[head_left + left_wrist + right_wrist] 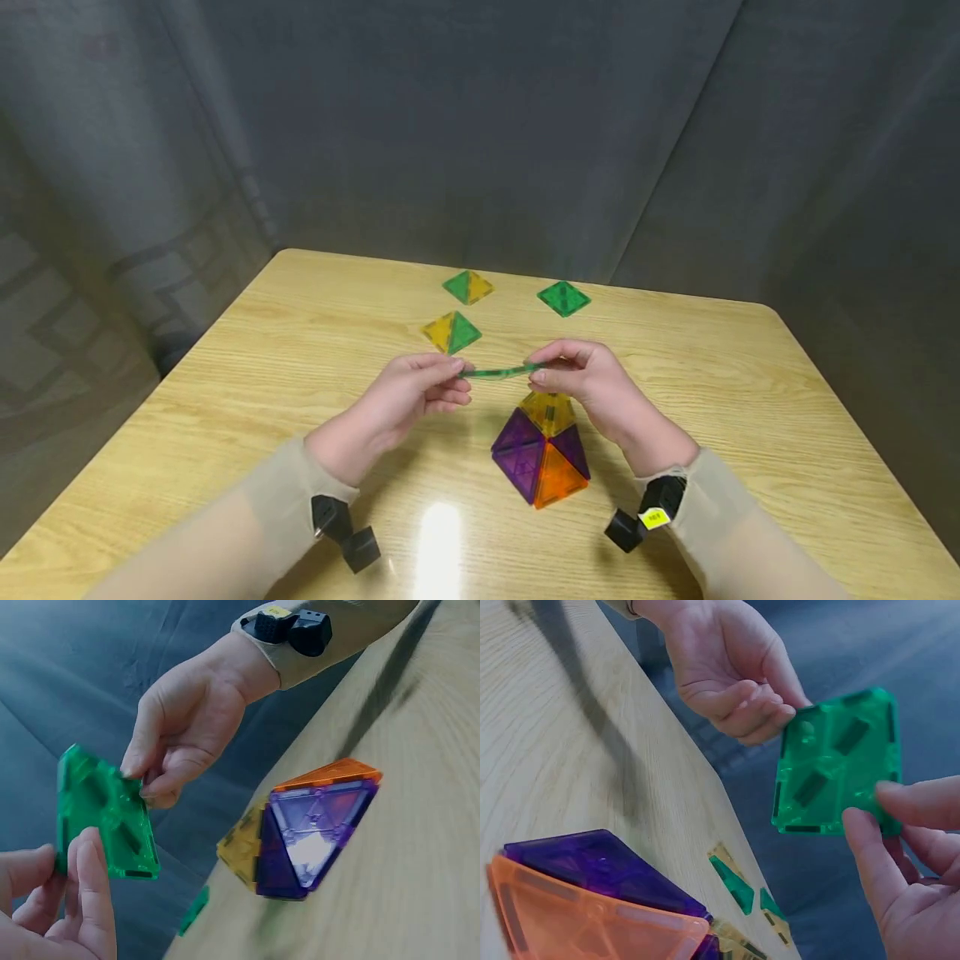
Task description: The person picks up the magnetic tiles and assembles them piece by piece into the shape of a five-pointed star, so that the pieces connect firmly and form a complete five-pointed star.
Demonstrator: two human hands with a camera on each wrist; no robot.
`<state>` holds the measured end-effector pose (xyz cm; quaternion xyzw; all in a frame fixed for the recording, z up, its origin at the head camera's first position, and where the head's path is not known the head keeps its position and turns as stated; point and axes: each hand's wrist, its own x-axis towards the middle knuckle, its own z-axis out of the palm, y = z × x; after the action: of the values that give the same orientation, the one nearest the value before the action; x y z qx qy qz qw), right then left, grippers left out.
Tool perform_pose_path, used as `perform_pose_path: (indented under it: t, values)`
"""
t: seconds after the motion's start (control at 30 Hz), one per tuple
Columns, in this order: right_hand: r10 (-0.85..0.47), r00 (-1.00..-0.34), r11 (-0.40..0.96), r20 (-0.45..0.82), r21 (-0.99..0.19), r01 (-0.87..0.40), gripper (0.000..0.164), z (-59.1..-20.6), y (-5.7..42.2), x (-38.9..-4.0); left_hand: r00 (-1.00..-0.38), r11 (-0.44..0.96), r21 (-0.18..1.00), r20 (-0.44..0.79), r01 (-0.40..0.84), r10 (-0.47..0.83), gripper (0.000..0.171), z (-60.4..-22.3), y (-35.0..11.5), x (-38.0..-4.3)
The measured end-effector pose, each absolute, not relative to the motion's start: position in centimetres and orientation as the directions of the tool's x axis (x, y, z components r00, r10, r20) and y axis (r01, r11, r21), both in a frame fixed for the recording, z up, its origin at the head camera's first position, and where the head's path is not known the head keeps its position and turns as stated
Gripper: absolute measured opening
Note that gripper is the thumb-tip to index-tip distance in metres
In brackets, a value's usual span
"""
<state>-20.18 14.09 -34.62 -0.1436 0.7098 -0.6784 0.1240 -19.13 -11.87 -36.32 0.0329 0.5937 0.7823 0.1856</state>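
Observation:
Both hands hold a pair of joined green magnetic tiles (836, 769) in the air, slightly bent along the middle in the head view. My left hand (408, 396) pinches one end between thumb and fingers. At the opposite end my right hand (600, 387) pinches it with thumb and fingertips. Just below, on the table, stands a faceted shape of purple, orange and yellow magnetic tiles (551, 467). Its yellow part, partly behind the right hand in the head view, lies on the far side.
Farther back on the wooden table (675, 358) lie two green-and-yellow tile pairs, the nearer pair (452, 332) and the farther pair (468, 287). A green tile pair (564, 298) lies to their right. Dark cloth (465, 125) hangs behind the table.

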Motion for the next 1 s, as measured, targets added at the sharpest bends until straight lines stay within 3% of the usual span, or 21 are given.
perform_pose_path:
  t: [0.23, 0.43, 0.5, 0.67, 0.87, 1.0]
  values:
    - [-0.433, -0.9, 0.003, 0.06, -0.998, -0.068, 0.024, -35.0, 14.2, -19.9, -0.895, -0.228, 0.925, -0.197, -0.305, 0.401, 0.011, -37.2, -12.2, -18.3]
    - [-0.397, -0.918, 0.045, -0.007, -0.999, -0.012, 0.023, -35.3, 14.0, -20.0, -0.874, -0.159, 0.931, -0.237, -0.329, 0.423, 0.047, -37.9, -12.6, -18.0]
    - [-0.396, -0.918, 0.058, -0.031, -0.998, 0.008, 0.027, -35.3, 13.9, -20.0, -0.866, -0.137, 0.935, -0.24, -0.329, 0.439, 0.051, -38.1, -12.7, -17.9]
    - [-0.415, -0.905, 0.116, -0.098, -0.992, 0.054, 0.029, -35.1, 13.9, -20.4, -0.835, -0.07, 0.942, -0.253, -0.327, 0.489, 0.045, -38.6, -12.9, -17.5]
    - [-0.42, -0.892, 0.232, -0.169, -0.97, 0.075, 0.025, -35.0, 13.4, -21.2, -0.811, 0.009, 0.954, -0.261, -0.301, 0.523, 0.02, -39.5, -12.4, -17.2]
    - [-0.417, -0.89, 0.314, -0.185, -0.948, 0.051, 0.019, -35.2, 12.8, -21.7, -0.819, 0.036, 0.963, -0.248, -0.269, 0.517, 0.013, -40.0, -11.6, -16.8]
